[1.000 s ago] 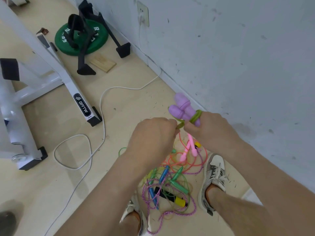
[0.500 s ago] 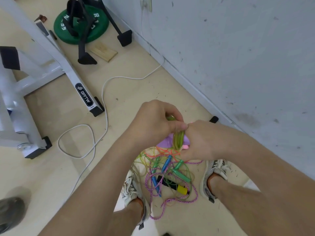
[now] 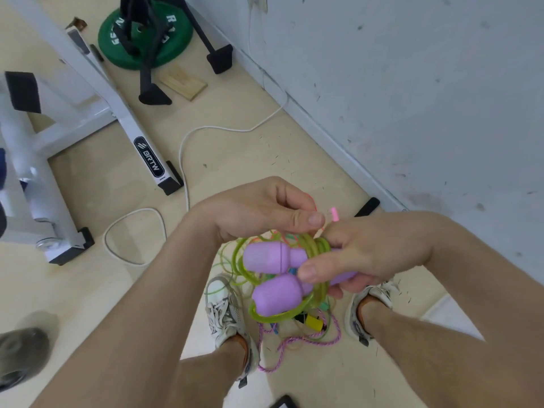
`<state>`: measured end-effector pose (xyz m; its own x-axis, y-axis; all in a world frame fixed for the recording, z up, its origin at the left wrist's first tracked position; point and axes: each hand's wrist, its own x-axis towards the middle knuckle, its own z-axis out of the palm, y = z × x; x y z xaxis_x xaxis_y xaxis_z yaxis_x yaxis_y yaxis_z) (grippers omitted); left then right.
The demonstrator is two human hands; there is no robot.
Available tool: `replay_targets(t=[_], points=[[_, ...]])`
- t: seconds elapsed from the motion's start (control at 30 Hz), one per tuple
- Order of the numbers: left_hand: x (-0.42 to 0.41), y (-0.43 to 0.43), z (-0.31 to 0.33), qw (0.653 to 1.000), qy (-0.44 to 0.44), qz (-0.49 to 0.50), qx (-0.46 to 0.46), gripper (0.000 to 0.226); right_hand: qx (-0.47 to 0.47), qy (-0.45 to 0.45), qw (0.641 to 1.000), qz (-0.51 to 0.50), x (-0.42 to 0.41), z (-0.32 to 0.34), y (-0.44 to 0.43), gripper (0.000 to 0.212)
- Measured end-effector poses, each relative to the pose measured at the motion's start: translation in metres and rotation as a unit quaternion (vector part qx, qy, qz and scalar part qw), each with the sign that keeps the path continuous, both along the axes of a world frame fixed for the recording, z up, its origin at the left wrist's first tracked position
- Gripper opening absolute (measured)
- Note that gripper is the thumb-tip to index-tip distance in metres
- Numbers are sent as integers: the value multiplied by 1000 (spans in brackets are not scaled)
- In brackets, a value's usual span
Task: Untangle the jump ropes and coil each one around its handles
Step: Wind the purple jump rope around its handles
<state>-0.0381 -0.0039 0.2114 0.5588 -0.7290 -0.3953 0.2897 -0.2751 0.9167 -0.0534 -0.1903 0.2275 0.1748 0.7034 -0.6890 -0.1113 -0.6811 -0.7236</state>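
Right hand [image 3: 374, 254] grips two lilac bulb-shaped plastic handles [image 3: 273, 257] held side by side: thumb across the top, fingers [image 3: 351, 285] curled underneath. Translucent lime-green rope [image 3: 320, 291] is wound in several turns around the handles, right against the thumb. Slack green loops hang off the bundle below the left-hand fingers.

Left hand [image 3: 259, 210] sits just above the bundle, fingers [image 3: 294, 198] curled, thumb tip pressed to the index. Can't tell what that pinch holds, if anything. Small pink tip [image 3: 334, 214] pokes up just past the left thumb tip, between the two hands.

Remaining ropes are a tangled pile [image 3: 297, 331] on the beige floor [image 3: 235, 160], directly below the right-hand fingers, between two white sneakers [image 3: 223, 312]. Visible in it: pink-purple braided cord [image 3: 294, 343] and a yellow handle [image 3: 312, 321].

Well beyond the left-hand fingers: white cable [image 3: 182, 160] snaking across the floor, white metal frame [image 3: 129, 128], green weight plate [image 3: 176, 36].
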Motion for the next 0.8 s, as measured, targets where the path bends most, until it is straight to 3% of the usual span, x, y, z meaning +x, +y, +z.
replay_targets(t=[0.1,0.2,0.27,0.33,0.43,0.53,0.73,0.8], points=[[-1,-15,-2,998,4,54,-23,30,75,40,995,-48,6,-2,-9,52],[3,-21,-32,968,99,228,-11,30,120,59,981,-139,10,-7,-15,50],[0,-27,-49,950,-3,311,27,15,128,89,957,-245,14,-9,-17,55],[-5,-36,-48,935,-88,342,43,21,129,105,918,-361,20,-9,-19,60],[-8,-46,-38,929,-208,292,94,23,108,80,875,-464,25,-10,-19,59],[-6,-41,-40,886,-337,220,230,22,64,49,860,-505,23,-14,-15,64],[-13,-44,-23,869,-358,173,292,22,1,-53,847,-529,25,-18,-15,72],[-14,-43,-19,835,-404,145,346,25,-26,-111,851,-512,25,-23,-15,75]])
